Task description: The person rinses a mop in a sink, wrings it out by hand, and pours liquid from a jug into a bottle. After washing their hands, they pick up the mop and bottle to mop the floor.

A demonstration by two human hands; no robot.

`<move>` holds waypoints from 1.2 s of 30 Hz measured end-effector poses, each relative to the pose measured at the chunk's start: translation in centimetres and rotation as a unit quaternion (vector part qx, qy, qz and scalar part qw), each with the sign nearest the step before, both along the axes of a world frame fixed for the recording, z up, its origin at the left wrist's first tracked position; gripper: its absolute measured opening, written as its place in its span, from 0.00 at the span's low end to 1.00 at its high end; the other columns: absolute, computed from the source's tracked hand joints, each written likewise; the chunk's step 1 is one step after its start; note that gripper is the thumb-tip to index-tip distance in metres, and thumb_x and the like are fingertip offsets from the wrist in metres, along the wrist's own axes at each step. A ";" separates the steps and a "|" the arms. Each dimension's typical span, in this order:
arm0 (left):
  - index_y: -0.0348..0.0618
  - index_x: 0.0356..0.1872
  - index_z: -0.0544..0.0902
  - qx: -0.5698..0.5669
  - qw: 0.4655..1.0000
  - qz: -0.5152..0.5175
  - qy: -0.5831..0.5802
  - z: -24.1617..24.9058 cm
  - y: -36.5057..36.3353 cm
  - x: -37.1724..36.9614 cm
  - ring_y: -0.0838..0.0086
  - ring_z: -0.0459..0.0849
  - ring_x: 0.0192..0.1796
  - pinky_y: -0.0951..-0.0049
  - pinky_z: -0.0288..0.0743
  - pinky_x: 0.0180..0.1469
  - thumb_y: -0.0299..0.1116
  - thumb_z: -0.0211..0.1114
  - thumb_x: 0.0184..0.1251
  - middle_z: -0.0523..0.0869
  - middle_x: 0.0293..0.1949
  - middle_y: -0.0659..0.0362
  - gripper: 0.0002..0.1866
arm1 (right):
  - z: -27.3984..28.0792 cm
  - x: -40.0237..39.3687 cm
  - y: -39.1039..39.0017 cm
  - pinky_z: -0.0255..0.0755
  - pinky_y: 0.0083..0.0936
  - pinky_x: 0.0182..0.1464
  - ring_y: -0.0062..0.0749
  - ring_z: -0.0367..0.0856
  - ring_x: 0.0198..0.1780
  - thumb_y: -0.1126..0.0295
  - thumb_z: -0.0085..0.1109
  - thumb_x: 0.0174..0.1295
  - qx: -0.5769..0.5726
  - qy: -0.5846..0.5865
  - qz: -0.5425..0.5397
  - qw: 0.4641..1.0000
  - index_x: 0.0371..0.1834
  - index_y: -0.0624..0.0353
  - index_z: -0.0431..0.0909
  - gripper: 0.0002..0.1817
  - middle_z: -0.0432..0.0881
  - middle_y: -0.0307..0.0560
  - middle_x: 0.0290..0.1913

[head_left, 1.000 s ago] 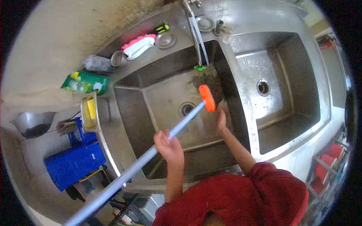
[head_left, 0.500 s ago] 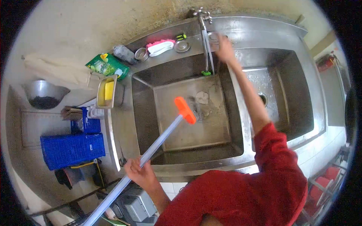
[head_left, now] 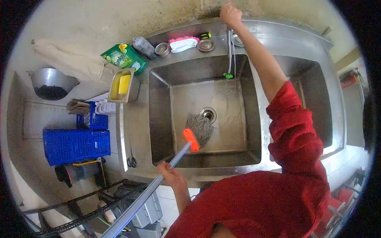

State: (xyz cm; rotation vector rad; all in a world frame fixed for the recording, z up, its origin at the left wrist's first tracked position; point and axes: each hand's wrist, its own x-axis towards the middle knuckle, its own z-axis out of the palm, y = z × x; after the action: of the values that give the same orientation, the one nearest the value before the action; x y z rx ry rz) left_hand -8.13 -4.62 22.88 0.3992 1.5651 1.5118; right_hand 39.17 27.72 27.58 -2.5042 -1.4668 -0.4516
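My left hand (head_left: 173, 176) is wrapped around the pale pole of a mop (head_left: 158, 180), which slants down into the left sink basin (head_left: 234, 137). The mop's orange clamp (head_left: 191, 140) is above the basin floor, and its grey strings (head_left: 201, 129) spread beside the drain (head_left: 208, 115). At the wall, my right hand (head_left: 231, 15) is closed over the top of the tap (head_left: 229, 47), hiding its handles. A green piece (head_left: 228, 75) caps the end of the spout over the basin.
Along the back ledge are a green pouch (head_left: 124, 58), a metal cup (head_left: 162, 49) and a white-and-pink brush (head_left: 183, 44). A metal container with a yellow sponge (head_left: 124, 84) stands on the left edge, scissors (head_left: 131, 162) nearer me. Blue baskets (head_left: 75, 146) sit further left.
My right hand has moved from above the divider up to the tap. The mop head has come back toward me, and its strings now lie by the drain. The view has shifted slightly.
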 end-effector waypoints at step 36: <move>0.46 0.18 0.63 0.042 0.989 -0.131 0.053 -1.7 1.6 3.3 0.81 0.64 0.28 0.80 0.58 0.34 0.24 0.51 0.53 0.63 0.20 0.65 0.09 | -9.3 8.8 1.2 0.71 0.21 0.25 0.26 0.75 0.25 0.55 0.40 0.62 0.219 0.387 0.118 0.888 0.46 0.57 0.69 0.19 0.75 0.44 0.33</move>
State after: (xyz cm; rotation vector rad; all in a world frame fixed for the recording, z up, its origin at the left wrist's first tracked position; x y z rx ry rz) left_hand -4.79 -2.99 21.17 0.7158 1.4683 1.3747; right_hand 47.93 28.87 18.30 -1.7793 -1.1386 0.2338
